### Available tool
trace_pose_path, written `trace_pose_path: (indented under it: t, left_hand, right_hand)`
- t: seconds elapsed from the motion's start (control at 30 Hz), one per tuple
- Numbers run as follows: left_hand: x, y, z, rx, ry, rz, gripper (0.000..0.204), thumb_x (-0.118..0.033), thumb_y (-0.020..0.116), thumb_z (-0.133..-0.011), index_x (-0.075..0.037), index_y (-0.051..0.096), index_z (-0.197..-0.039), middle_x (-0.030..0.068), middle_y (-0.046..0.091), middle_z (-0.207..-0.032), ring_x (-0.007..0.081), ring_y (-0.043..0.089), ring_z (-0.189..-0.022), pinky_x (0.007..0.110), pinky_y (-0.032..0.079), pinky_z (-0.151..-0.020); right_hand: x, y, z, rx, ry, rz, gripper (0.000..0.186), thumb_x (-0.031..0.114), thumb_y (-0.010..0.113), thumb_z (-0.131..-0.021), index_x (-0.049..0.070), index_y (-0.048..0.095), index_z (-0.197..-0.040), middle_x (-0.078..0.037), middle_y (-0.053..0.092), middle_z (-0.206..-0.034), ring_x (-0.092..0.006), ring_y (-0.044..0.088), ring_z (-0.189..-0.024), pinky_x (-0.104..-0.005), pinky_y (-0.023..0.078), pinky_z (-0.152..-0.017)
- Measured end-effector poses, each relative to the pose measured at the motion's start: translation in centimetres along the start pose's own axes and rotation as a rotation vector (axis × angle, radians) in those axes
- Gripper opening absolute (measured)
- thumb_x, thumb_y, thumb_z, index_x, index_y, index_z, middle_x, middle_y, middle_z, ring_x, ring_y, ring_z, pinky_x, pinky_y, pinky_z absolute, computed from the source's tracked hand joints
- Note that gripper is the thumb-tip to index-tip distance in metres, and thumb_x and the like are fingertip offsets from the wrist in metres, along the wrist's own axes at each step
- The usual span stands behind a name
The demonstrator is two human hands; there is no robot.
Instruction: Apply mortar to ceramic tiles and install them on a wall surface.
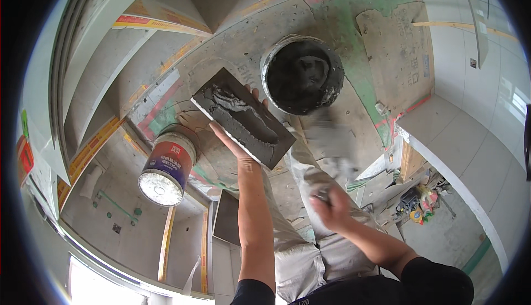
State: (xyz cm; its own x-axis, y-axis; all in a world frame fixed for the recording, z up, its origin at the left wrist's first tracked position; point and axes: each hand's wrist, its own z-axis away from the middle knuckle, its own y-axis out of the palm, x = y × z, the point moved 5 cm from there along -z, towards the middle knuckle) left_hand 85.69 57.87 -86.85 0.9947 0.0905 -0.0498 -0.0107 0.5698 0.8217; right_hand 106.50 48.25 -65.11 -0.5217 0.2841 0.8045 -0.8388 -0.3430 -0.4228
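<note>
A rectangular tile [286,139] rests on my left hand [228,140], which supports it from underneath with the fingertips showing past its far edge. Dark grey mortar [243,118] lies thick along the tile's upper face, ridged and uneven. My right hand [333,208] is closed round the handle of a trowel, above my right thigh. The trowel's blade [333,139] is smeared by motion and points away from me, near the bucket. Beyond the tile stands a bucket [266,79] of dark wet mortar [304,73].
A red and blue paint bucket [168,161] with a whitish end stands at left, by cabinet frames edged with yellow tape [88,153]. Worn board sheets [395,56] cover the floor. At right are a pale tiled ledge [464,139] and a heap of bags and tools [423,202].
</note>
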Motion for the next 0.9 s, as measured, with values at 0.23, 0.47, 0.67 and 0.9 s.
trace_pose_path:
  t: [0.23, 0.47, 0.67, 0.9]
  left_hand:
    - [0.8, 0.0, 0.1, -0.018, -0.012, 0.026, 0.103, -0.085, 0.057, -0.103, -0.016, 0.042, -0.178, 0.0202, 0.055, -0.172, 0.0446, 0.052, -0.158, 0.066, 0.043, -0.131]
    - [1.0, 0.1, 2.0, -0.017, -0.098, 0.076, 0.102, -0.084, 0.053, -0.104, -0.015, 0.04, -0.179, 0.022, 0.054, -0.172, 0.0472, 0.053, -0.157, 0.067, 0.047, -0.127]
    - [-1.1, -2.2, 6.0, -0.105, -0.108, -0.049, 0.1, -0.081, 0.05, -0.107, -0.015, 0.037, -0.18, 0.0238, 0.049, -0.176, 0.0471, 0.053, -0.157, 0.068, 0.048, -0.126]
    - [-0.3, -2.7, 8.7, -0.142, -0.198, 0.009, 0.101, -0.08, 0.054, -0.106, -0.014, 0.038, -0.18, 0.0248, 0.05, -0.175, 0.0478, 0.055, -0.155, 0.066, 0.047, -0.128]
  right_hand:
    - [-0.7, 1.1, 3.1, 0.186, 0.21, 0.001, 0.028, 0.031, 0.076, -0.112, 0.005, 0.067, -0.11, 0.001, 0.06, -0.07, -0.0098, 0.055, -0.059, -0.0352, 0.043, -0.054]
    - [-12.6, -7.3, -5.1, 0.101, 0.246, 0.259, 0.031, 0.032, 0.07, -0.115, 0.005, 0.061, -0.103, -0.015, 0.069, -0.076, -0.0366, 0.071, -0.068, -0.0473, 0.051, -0.061]
    - [-23.0, -3.4, -12.7, 0.025, -0.091, 0.734, 0.028, 0.031, 0.079, -0.106, 0.008, 0.065, -0.117, -0.016, 0.072, -0.102, -0.044, 0.074, -0.081, -0.0544, 0.058, -0.069]
    - [-32.8, -1.9, -8.8, -0.075, 0.1, 0.774, 0.035, 0.023, 0.079, -0.101, 0.011, 0.067, -0.132, -0.017, 0.07, -0.11, -0.0435, 0.071, -0.106, -0.0575, 0.058, -0.085]
